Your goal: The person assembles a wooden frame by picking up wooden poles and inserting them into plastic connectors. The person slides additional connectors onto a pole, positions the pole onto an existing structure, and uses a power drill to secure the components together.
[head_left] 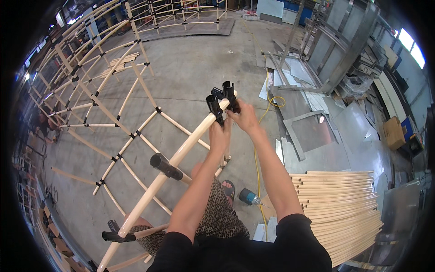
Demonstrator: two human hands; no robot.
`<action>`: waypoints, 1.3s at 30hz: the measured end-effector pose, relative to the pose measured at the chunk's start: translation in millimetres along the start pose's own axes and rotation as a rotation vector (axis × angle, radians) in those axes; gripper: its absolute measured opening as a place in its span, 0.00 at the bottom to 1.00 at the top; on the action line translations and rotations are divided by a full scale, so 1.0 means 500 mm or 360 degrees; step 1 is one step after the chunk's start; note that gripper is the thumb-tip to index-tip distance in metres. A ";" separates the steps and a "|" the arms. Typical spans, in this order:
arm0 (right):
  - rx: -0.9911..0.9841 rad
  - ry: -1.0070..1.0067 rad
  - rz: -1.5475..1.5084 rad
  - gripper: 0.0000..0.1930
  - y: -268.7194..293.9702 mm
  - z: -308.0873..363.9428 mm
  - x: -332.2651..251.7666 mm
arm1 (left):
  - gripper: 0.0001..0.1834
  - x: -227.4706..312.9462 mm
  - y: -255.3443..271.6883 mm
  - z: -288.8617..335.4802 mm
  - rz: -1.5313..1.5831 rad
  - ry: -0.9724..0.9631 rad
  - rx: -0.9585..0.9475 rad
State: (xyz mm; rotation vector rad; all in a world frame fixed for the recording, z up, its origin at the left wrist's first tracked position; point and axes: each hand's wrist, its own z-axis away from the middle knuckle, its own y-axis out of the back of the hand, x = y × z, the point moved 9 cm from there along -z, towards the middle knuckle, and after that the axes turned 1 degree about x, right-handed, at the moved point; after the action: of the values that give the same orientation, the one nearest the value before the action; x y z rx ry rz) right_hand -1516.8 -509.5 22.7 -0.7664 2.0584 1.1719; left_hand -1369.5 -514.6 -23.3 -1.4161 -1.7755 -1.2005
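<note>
A long cream-coloured pipe (183, 149) slants across in front of me, from the lower left up to its far end. Around that end sit black pipe joints. My left hand (219, 133) has its fingers closed on the lower part of one black pipe joint (214, 106), whose open socket points up. My right hand (244, 115) pinches a second black pipe joint (228, 90) just beyond it, right at the pipe's tip. Behind them shows another black fitting (217, 93), partly hidden. Nearer to me, a black joint (165, 167) and a further one (118, 236) are fitted along the same pipe.
A blue cordless drill (249, 196) lies on the floor by my foot. To the right is a stack of cream pipes (340, 204). Metal sheets (312, 131) and a steel frame (349, 54) stand beyond. Pipe frames (97, 95) fill the left. A yellow cord (256, 167) crosses the floor.
</note>
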 end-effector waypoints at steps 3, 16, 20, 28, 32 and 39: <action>0.0008 -0.0028 -0.0091 0.18 -0.006 -0.003 0.015 | 0.17 0.004 -0.003 -0.008 -0.0187 -0.0114 -0.0141; 0.0011 -0.0014 -0.0106 0.17 -0.011 0.018 0.040 | 0.20 0.015 -0.015 0.018 -0.0218 -0.0248 -0.0196; 0.0052 -0.0100 -0.0096 0.17 -0.019 0.022 0.032 | 0.23 -0.006 0.007 0.031 -0.0067 0.0023 -0.0345; 0.0211 -0.0061 -0.0042 0.16 -0.047 0.023 0.075 | 0.25 0.100 0.085 0.156 -0.0121 0.0131 -0.0514; 0.0076 -0.0052 0.0093 0.19 -0.062 0.023 0.057 | 0.19 0.237 0.231 0.191 -0.0007 -0.0118 -0.0566; 0.0094 -0.0164 0.0095 0.20 -0.059 0.031 0.078 | 0.17 0.308 0.290 0.120 -0.0519 -0.0410 -0.0338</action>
State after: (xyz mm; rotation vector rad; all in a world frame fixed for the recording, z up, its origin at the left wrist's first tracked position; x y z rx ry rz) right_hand -1515.6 -515.3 -27.9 -0.6081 2.0332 1.1532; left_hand -1268.4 -386.3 123.8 -1.4946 -2.1749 -1.4632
